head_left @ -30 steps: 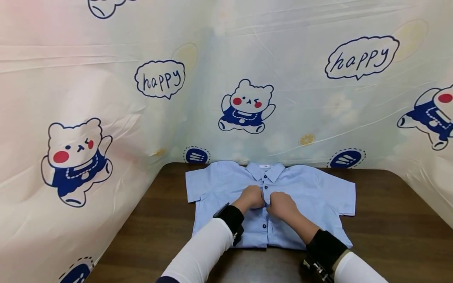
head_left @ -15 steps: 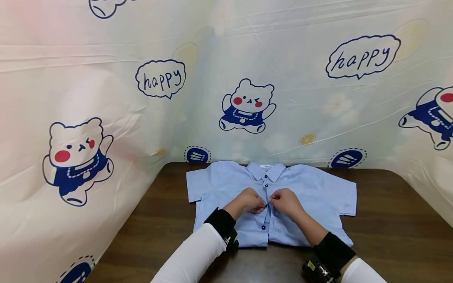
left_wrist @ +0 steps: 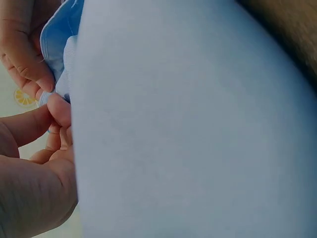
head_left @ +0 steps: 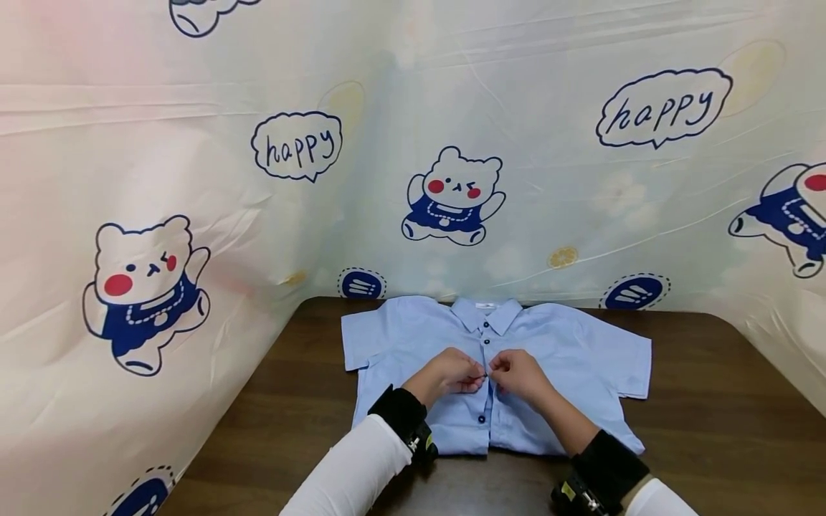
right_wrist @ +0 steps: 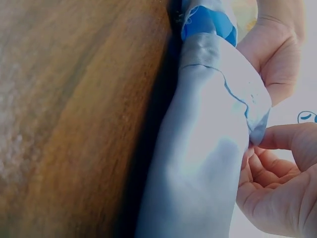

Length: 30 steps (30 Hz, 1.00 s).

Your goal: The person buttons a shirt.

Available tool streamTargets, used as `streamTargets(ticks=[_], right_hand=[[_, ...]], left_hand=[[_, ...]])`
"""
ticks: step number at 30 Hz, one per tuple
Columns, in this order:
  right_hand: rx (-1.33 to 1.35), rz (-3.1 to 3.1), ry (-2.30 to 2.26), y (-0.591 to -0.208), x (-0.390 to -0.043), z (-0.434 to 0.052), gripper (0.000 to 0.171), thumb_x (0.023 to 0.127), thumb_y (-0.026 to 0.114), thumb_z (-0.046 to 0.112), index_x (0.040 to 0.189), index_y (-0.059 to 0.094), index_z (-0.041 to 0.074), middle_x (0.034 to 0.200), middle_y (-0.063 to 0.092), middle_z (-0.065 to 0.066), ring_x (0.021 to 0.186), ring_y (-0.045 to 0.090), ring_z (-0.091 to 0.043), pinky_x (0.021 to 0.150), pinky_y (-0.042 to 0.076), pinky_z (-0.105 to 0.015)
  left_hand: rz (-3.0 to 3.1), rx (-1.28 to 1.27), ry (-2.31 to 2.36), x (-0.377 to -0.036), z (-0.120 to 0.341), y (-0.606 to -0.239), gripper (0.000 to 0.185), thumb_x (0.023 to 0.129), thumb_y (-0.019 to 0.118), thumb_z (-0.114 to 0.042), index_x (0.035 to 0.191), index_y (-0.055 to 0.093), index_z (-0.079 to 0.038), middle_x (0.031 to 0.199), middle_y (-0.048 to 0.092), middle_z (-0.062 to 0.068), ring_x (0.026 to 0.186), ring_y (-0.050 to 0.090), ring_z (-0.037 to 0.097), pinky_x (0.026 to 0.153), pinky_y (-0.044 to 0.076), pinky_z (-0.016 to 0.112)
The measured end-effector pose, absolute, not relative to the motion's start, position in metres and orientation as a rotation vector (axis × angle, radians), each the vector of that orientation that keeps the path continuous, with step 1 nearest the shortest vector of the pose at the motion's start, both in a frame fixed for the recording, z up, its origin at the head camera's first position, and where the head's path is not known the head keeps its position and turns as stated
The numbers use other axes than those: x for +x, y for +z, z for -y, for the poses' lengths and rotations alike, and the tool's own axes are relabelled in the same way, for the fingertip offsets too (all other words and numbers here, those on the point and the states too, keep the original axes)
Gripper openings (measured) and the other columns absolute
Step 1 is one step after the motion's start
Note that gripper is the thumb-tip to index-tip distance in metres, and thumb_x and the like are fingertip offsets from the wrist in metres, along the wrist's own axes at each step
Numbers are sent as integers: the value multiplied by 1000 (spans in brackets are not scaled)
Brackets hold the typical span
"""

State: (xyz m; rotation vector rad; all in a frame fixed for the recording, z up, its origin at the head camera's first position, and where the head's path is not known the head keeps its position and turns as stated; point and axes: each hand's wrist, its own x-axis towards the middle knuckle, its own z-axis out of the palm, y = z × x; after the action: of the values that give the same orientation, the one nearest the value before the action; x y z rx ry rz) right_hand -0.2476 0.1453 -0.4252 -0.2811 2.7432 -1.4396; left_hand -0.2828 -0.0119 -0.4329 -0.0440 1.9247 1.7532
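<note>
A light blue short-sleeved shirt (head_left: 568,351) lies front-up on the dark wooden table (head_left: 710,416), collar toward the far edge. Dark buttons run down its placket. My left hand (head_left: 452,373) and right hand (head_left: 516,373) meet at the placket just below the collar, each pinching the fabric edge there. In the left wrist view, fingertips (left_wrist: 54,106) pinch a fold of the blue cloth (left_wrist: 188,129). In the right wrist view, the thumb and fingers (right_wrist: 277,144) pinch the raised shirt edge (right_wrist: 233,94) above the table (right_wrist: 74,109).
A plastic sheet printed with bears and "happy" bubbles (head_left: 297,147) hangs behind the table and along its left side. Bare wood shows to the right of the shirt and in front of it. Black wrist straps (head_left: 403,416) sit on both white-sleeved arms.
Both hands have moved up the placket, away from me, from the middle of the shirt to a spot nearer the collar, still pinching the fabric edges.
</note>
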Motion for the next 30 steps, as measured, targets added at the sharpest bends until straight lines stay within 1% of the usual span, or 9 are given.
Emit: streamTargets(ticks=[5, 8, 12, 14, 16, 19, 21, 24, 30], right_hand=[[-215, -2651, -1513, -425, -249, -147, 13, 91, 57, 2, 85, 67, -5, 67, 60, -5, 57, 58, -15, 55, 51, -30], [-181, -2598, -1555, -426, -249, -146, 13, 92, 57, 0, 86, 67, -7, 69, 60, -5, 61, 58, -14, 56, 53, -30], [-229, -2708, -1455, -427, -248, -144, 2, 82, 67, -1, 80, 66, -3, 66, 60, -2, 57, 55, -12, 54, 50, -28], [-243, -2800, -1372, -427, -246, -142, 5, 78, 70, 0, 76, 66, 0, 63, 59, 0, 56, 53, -11, 54, 47, -27], [-250, -2887, -1288, -426, -246, -141, 6, 75, 72, 2, 73, 66, 2, 61, 58, 1, 55, 52, -11, 54, 45, -28], [-237, -2947, -1217, -426, -245, -140, 9, 73, 73, 3, 70, 66, 4, 60, 58, 2, 57, 51, -11, 56, 45, -28], [-229, -2965, -1186, -427, -244, -141, 10, 73, 75, 5, 69, 66, 5, 61, 58, 3, 57, 51, -11, 56, 45, -28], [-220, -2967, -1179, -429, -243, -142, 13, 76, 75, 7, 67, 66, 6, 61, 57, 4, 57, 50, -11, 56, 44, -28], [-203, -2911, -1249, -431, -243, -144, 25, 80, 64, 6, 56, 60, 7, 49, 52, 4, 47, 46, -11, 47, 37, -25]], left_hand=[[-1938, -41, 1776, -281, 11, -432, 11, 92, 57, 7, 87, 67, 5, 70, 60, 7, 61, 57, 12, 57, 49, 22], [-1933, -87, 1824, -279, 9, -432, 8, 91, 59, 7, 89, 66, 6, 70, 61, 8, 61, 59, 13, 60, 52, 24], [-1914, -173, 1875, -278, 6, -433, 13, 92, 65, -7, 90, 64, 5, 72, 61, 8, 60, 60, 14, 64, 56, 27], [-1935, -179, 1870, -276, 5, -433, 18, 91, 69, -12, 90, 66, 5, 73, 61, 8, 60, 60, 14, 65, 57, 29], [-1976, -163, 1852, -276, 4, -434, 14, 89, 71, -9, 88, 67, 4, 73, 61, 7, 61, 60, 14, 65, 57, 29], [-2028, -141, 1833, -275, 4, -435, 2, 85, 68, 5, 87, 68, 4, 73, 63, 9, 62, 61, 15, 64, 57, 30], [-2059, -136, 1827, -275, 3, -436, 7, 83, 64, 10, 87, 67, 5, 73, 63, 10, 62, 62, 16, 64, 57, 30], [-2100, -125, 1815, -274, 2, -437, 8, 83, 64, 10, 88, 67, 5, 72, 63, 10, 61, 62, 15, 63, 57, 30], [-2163, -80, 1819, -272, 1, -437, 7, 82, 64, 11, 84, 66, 6, 74, 63, 10, 61, 63, 15, 63, 57, 32]])
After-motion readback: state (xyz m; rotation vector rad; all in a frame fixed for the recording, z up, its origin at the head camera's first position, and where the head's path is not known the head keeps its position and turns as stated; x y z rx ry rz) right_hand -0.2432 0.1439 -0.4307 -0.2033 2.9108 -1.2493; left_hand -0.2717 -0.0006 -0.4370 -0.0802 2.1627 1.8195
